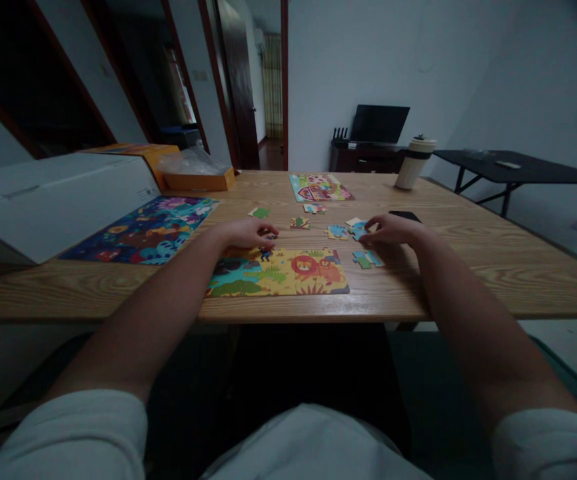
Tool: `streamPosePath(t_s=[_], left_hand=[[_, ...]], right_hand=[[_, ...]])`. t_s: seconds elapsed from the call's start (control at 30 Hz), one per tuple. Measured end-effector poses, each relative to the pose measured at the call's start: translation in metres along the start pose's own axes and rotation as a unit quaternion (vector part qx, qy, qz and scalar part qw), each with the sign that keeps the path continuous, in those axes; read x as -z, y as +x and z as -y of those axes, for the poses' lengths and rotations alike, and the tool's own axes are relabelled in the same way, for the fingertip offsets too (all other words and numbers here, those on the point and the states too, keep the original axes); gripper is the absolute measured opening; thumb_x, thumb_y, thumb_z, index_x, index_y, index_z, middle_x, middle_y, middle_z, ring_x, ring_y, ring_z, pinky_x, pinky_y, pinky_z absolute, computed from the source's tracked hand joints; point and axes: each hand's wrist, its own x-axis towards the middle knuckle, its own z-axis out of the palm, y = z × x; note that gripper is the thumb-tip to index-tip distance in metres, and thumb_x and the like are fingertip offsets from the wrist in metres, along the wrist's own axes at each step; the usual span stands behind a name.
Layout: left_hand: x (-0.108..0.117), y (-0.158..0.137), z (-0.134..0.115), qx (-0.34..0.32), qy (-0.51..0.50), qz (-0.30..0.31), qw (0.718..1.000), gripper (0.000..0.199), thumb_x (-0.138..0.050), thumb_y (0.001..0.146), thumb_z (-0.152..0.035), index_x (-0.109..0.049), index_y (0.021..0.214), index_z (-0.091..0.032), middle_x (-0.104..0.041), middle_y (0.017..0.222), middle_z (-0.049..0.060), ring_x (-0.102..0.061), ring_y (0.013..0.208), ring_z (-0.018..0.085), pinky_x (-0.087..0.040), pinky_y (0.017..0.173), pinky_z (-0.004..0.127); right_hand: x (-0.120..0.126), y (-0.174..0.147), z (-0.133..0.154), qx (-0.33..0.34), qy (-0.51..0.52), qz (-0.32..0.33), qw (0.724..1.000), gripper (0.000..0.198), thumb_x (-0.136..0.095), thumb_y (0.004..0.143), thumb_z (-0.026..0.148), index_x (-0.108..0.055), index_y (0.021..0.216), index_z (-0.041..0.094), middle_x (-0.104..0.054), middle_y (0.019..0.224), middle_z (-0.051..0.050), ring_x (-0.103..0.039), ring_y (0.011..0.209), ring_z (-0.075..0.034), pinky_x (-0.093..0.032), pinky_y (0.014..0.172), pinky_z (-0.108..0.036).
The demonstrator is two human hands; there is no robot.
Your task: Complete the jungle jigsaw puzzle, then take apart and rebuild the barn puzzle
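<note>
A partly joined jigsaw puzzle (288,273) with lions and a crocodile lies flat near the table's front edge. Above its upper left side, my left hand (243,233) is curled, thumb and fingers closed around a small puzzle piece (270,236) that is mostly hidden. My right hand (391,230) pinches the edge of a blue puzzle piece (358,231) to the right. Beside that lies another blue piece (337,232), and a green-and-blue piece (367,259) is nearer me. Further loose pieces include a yellow-green one (299,223), a green one (259,213) and a multicoloured one (315,209).
A dark blue picture sheet (153,230) lies left, beside a large white box (63,200). Behind are an orange box (198,180) with clear plastic and a colourful picture card (320,187). A lidded cup (415,163) and a flat black object (405,216) are at right.
</note>
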Motion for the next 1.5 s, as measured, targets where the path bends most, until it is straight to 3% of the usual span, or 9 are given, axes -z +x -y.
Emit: streamPosePath(t_s=[0.27,0.37,0.47,0.6,0.7,0.87,1.03,1.23,1.5], left_hand=[[-0.001,0.0,0.0,-0.003,0.03,0.003,1.0,0.052,-0.065,0.079,-0.044,-0.064,0.126,-0.021,-0.063,0.125,0.009,-0.059,0.107,0.022,-0.043,0.09,0.026],[0.0,-0.002,-0.005,0.004,0.016,-0.004,1.0,0.044,-0.06,0.084,-0.04,-0.065,0.123,-0.02,-0.065,0.122,0.008,-0.061,0.104,0.021,-0.044,0.087,0.025],[0.004,-0.005,-0.011,0.012,0.007,-0.06,0.998,0.039,-0.055,0.089,-0.038,-0.066,0.12,-0.018,-0.068,0.116,0.008,-0.063,0.097,0.02,-0.045,0.083,0.025],[0.008,-0.006,-0.013,0.004,0.01,-0.157,0.988,0.034,-0.054,0.09,-0.032,-0.067,0.117,-0.016,-0.068,0.114,0.008,-0.063,0.095,0.018,-0.046,0.083,0.024],[0.006,-0.002,-0.009,-0.033,-0.047,-0.157,0.986,0.036,-0.056,0.09,-0.033,-0.064,0.121,-0.016,-0.068,0.113,0.009,-0.064,0.096,0.017,-0.047,0.081,0.024],[-0.002,0.002,-0.013,-0.073,-0.204,-0.101,0.971,0.056,-0.06,0.089,-0.036,-0.044,0.141,-0.022,-0.066,0.117,0.01,-0.063,0.102,0.018,-0.049,0.079,0.025],[-0.003,0.0,-0.019,-0.082,-0.202,-0.082,0.972,0.047,-0.061,0.088,-0.038,-0.057,0.13,-0.016,-0.07,0.101,0.009,-0.064,0.085,0.017,-0.047,0.069,0.025],[0.001,-0.001,-0.014,-0.042,-0.14,-0.101,0.984,0.036,-0.063,0.087,-0.032,-0.067,0.117,-0.013,-0.07,0.098,0.008,-0.062,0.081,0.015,-0.046,0.068,0.024],[-0.002,0.001,-0.007,-0.017,-0.087,-0.094,0.992,0.04,-0.055,0.092,-0.036,-0.063,0.125,-0.016,-0.069,0.108,0.008,-0.064,0.088,0.018,-0.048,0.075,0.027]], right_hand=[[0.0,0.001,0.001,-0.014,-0.02,-0.016,1.0,0.066,-0.07,0.075,0.058,-0.062,0.126,0.017,-0.066,0.116,-0.012,-0.063,0.101,-0.024,-0.046,0.09,-0.033],[0.001,-0.001,0.003,-0.015,-0.017,-0.009,1.0,0.064,-0.071,0.075,0.057,-0.062,0.124,0.016,-0.065,0.115,-0.012,-0.062,0.099,-0.024,-0.047,0.087,-0.032],[0.002,-0.002,0.002,-0.019,0.029,-0.049,0.998,0.063,-0.075,0.071,0.054,-0.062,0.12,0.016,-0.066,0.106,-0.012,-0.062,0.086,-0.021,-0.048,0.072,-0.031],[0.006,-0.002,0.011,0.044,0.124,-0.097,0.987,0.031,-0.067,0.082,0.039,-0.064,0.103,0.016,-0.066,0.089,-0.009,-0.056,0.068,-0.015,-0.041,0.059,-0.026],[0.008,-0.005,0.039,0.118,0.182,-0.115,0.969,0.024,-0.063,0.085,0.039,-0.065,0.091,0.016,-0.063,0.083,-0.007,-0.053,0.067,-0.014,-0.039,0.058,-0.026],[0.001,-0.015,0.116,0.214,0.231,-0.098,0.944,0.035,-0.061,0.085,0.053,-0.067,0.092,0.019,-0.061,0.078,-0.006,-0.048,0.065,-0.013,-0.036,0.054,-0.025],[-0.023,-0.014,0.164,0.224,0.282,-0.065,0.931,0.038,-0.059,0.086,0.053,-0.068,0.099,0.018,-0.061,0.077,-0.004,-0.044,0.06,-0.011,-0.032,0.051,-0.024],[-0.047,-0.003,0.148,0.206,0.233,-0.098,0.945,0.035,-0.058,0.089,0.043,-0.067,0.108,0.015,-0.062,0.079,-0.005,-0.047,0.061,-0.01,-0.033,0.054,-0.022],[-0.04,-0.006,0.13,0.199,0.161,-0.14,0.957,0.032,-0.054,0.089,0.035,-0.068,0.109,0.014,-0.062,0.072,-0.004,-0.047,0.056,-0.011,-0.029,0.05,-0.023]])
